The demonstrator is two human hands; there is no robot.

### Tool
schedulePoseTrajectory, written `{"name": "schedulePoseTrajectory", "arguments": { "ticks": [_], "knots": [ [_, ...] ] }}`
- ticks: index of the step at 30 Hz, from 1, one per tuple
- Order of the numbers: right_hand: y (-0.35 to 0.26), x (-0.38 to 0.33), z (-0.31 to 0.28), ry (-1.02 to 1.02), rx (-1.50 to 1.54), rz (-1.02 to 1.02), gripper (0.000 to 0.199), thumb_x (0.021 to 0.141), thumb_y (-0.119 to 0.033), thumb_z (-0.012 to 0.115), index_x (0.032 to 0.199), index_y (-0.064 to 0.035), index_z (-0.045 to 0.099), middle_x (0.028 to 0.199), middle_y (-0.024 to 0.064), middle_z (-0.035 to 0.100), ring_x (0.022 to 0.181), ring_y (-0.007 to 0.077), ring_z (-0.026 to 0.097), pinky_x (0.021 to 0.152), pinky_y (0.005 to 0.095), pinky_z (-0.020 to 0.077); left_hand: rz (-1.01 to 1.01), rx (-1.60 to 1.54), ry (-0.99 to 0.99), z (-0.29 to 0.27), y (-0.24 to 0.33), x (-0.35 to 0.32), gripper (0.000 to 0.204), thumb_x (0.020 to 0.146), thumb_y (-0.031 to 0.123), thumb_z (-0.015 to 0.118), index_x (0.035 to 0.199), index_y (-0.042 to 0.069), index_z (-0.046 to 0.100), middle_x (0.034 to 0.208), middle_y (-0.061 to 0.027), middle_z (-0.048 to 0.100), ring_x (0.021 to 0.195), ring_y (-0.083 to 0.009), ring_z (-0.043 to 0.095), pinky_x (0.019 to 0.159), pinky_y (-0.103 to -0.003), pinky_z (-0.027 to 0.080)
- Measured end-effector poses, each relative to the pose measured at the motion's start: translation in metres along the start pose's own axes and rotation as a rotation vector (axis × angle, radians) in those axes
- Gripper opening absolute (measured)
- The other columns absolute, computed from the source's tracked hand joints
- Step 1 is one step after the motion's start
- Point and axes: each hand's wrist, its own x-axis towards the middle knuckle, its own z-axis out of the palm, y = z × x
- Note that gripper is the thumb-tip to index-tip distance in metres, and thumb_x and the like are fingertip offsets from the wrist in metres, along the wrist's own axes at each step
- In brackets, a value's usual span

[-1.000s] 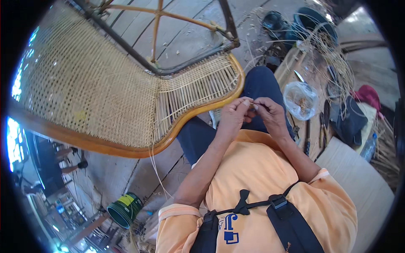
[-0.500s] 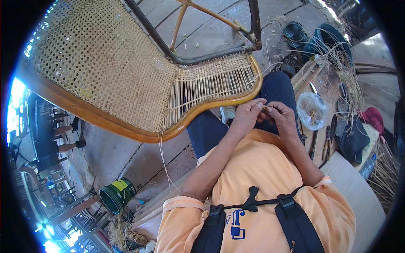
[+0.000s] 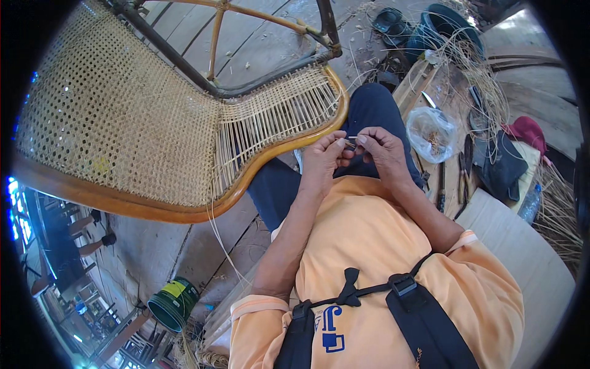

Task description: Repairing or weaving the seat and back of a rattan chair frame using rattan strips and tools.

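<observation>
Head view, left hand (image 3: 324, 158) and right hand (image 3: 383, 150) pinching thin strip (image 3: 352, 137), perhaps cane

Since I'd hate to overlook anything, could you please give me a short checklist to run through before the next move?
1. Grip: ok; left hand and right hand pinch a small thin piece between them.
2. Condition of that piece: cannot tell; too small.
3. Knife apart from both hands: ok; it lies by the plastic bag.
4. Narrow woven section closed up: not ok; gaps show.
5. Loose strands tucked away: not ok; they hang past the chair's rim.
</observation>
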Motion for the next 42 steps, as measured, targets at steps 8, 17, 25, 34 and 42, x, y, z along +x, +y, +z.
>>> {"name": "schedulePoseTrajectory", "arguments": {
  "ticks": [8, 17, 25, 34, 42],
  "knots": [
    [0.005, -0.004, -0.002, 0.014, -0.257, -0.309, 0.006, 0.086, -0.002, 0.060, 0.091, -0.0001, 0.063, 0.082, 0.0015, 0.060, 0.074, 0.0076, 0.056, 0.068, 0.0196, 0.0461, -0.016, -0.148, 0.015, 0.002, 0.004, 0.001, 0.021, 0.091, 0.013, 0.057, 0.109, 0.002, 0.059, 0.087, -0.0063, 0.064, 0.073, -0.0140, 0.064, 0.062, -0.024, 0.051],
    [-0.003, -0.004, 0.000, 0.038, -0.281, -0.347, 0.006, 0.086, -0.001, 0.059, 0.091, -0.0003, 0.062, 0.082, 0.0029, 0.059, 0.073, 0.0090, 0.056, 0.067, 0.0208, 0.0462, -0.057, -0.238, -0.035, -0.001, 0.007, 0.004, 0.019, 0.091, 0.013, 0.057, 0.106, 0.001, 0.059, 0.086, -0.0080, 0.063, 0.073, -0.0164, 0.065, 0.061, -0.028, 0.053],
    [0.003, 0.003, -0.004, 0.032, -0.450, -0.541, 0.007, 0.085, 0.000, 0.060, 0.091, -0.0015, 0.062, 0.082, 0.0037, 0.059, 0.073, 0.0102, 0.057, 0.066, 0.0222, 0.0463, -0.072, -0.181, -0.029, 0.005, 0.011, 0.001, 0.019, 0.091, 0.013, 0.057, 0.106, 0.001, 0.059, 0.085, -0.0075, 0.062, 0.072, -0.0163, 0.064, 0.063, -0.028, 0.053],
    [-0.005, -0.003, 0.002, -0.047, -0.230, -0.322, 0.008, 0.087, -0.001, 0.058, 0.094, -0.0016, 0.061, 0.081, 0.0018, 0.060, 0.070, 0.0080, 0.055, 0.064, 0.0203, 0.0460, -0.076, -0.256, -0.071, 0.000, 0.007, 0.004, 0.018, 0.090, 0.013, 0.058, 0.104, 0.001, 0.059, 0.084, -0.0077, 0.063, 0.072, -0.0163, 0.064, 0.063, -0.029, 0.054],
    [0.001, -0.001, -0.003, -0.037, -0.168, -0.331, 0.003, 0.087, -0.002, 0.059, 0.089, -0.0023, 0.061, 0.079, -0.0002, 0.058, 0.069, 0.0054, 0.052, 0.062, 0.0192, 0.0452, -0.073, -0.288, -0.112, 0.002, 0.007, 0.002, 0.017, 0.090, 0.013, 0.058, 0.104, 0.002, 0.060, 0.084, -0.0076, 0.064, 0.072, -0.0159, 0.064, 0.064, -0.029, 0.054]
  ]
}}
